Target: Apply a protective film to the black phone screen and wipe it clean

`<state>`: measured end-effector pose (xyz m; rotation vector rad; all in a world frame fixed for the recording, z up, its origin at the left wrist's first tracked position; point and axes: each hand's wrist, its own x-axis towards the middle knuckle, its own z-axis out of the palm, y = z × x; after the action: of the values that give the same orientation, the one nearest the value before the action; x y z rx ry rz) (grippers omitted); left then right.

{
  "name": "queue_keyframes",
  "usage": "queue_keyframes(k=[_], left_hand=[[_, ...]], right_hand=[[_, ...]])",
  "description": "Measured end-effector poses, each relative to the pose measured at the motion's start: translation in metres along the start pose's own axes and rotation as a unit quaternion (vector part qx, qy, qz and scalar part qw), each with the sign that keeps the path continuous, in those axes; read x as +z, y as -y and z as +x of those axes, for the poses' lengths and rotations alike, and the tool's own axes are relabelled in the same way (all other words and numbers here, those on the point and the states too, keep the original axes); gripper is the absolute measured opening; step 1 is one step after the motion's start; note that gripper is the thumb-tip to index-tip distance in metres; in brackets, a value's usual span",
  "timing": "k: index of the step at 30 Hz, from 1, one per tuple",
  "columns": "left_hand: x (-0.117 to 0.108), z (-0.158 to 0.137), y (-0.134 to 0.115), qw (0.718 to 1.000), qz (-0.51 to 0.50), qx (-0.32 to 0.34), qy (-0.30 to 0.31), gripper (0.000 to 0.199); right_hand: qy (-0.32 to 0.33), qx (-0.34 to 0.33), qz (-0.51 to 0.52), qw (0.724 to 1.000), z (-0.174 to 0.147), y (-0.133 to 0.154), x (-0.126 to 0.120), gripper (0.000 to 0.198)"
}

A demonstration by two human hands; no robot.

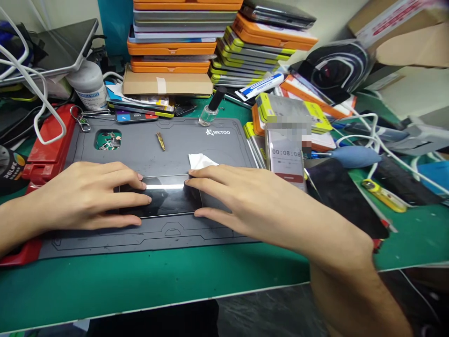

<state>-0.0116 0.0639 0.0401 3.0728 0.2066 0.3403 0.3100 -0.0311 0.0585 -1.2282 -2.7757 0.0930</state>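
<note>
A smartphone (171, 199) lies flat on the grey work mat (105, 245), its black glossy screen up and reflecting a light strip. My left hand (93, 196) covers its left end, with fingertips on the glass and the thumb along the near edge. At the right end my right hand (238, 196) holds the phone between the thumb on the near edge and the fingers at the far edge. Behind the right fingers lies a white wipe (200, 161). Small brass-coloured bits (160, 140) rest on the mat beyond the phone.
A glass bottle with a black cap (209, 114) stands at the mat's back edge. Orange cases (171, 48) are stacked behind. Right of the mat are a phone showing a timer (286, 157), a black panel (343, 196) and a blue blower (356, 157). A red device (49, 140) sits left.
</note>
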Motion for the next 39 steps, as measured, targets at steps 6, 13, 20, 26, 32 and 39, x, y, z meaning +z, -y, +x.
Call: queue_keyframes(k=[6,13,20,26,32,39], left_hand=[[-0.0008,-0.0024,-0.0004,1.0,-0.006,-0.002,-0.005,0.027],[-0.0002,-0.0015,0.0001,1.0,0.0,-0.001,-0.009,0.027],[0.0004,-0.0029,-0.0003,1.0,0.0,-0.003,-0.006,0.028],[0.0009,-0.0015,-0.0001,1.0,0.007,0.0,-0.011,0.028],[0.0023,-0.0009,0.0006,1.0,0.008,0.0,-0.012,0.028],[0.0013,-0.0021,0.0005,1.0,0.007,-0.005,-0.009,0.029]], right_hand=[[-0.002,0.001,0.001,1.0,-0.0007,-0.0007,0.0013,0.041],[-0.006,-0.002,0.0,1.0,-0.0009,-0.0004,0.0023,0.04],[-0.002,0.002,0.005,1.0,-0.0012,-0.0007,0.0025,0.041],[-0.006,0.0,0.004,1.0,-0.0013,0.0,0.0011,0.042],[-0.006,0.0,-0.004,1.0,-0.0024,-0.0001,0.0015,0.04],[-0.005,0.001,-0.008,1.0,-0.0023,0.0001,0.0015,0.039]])
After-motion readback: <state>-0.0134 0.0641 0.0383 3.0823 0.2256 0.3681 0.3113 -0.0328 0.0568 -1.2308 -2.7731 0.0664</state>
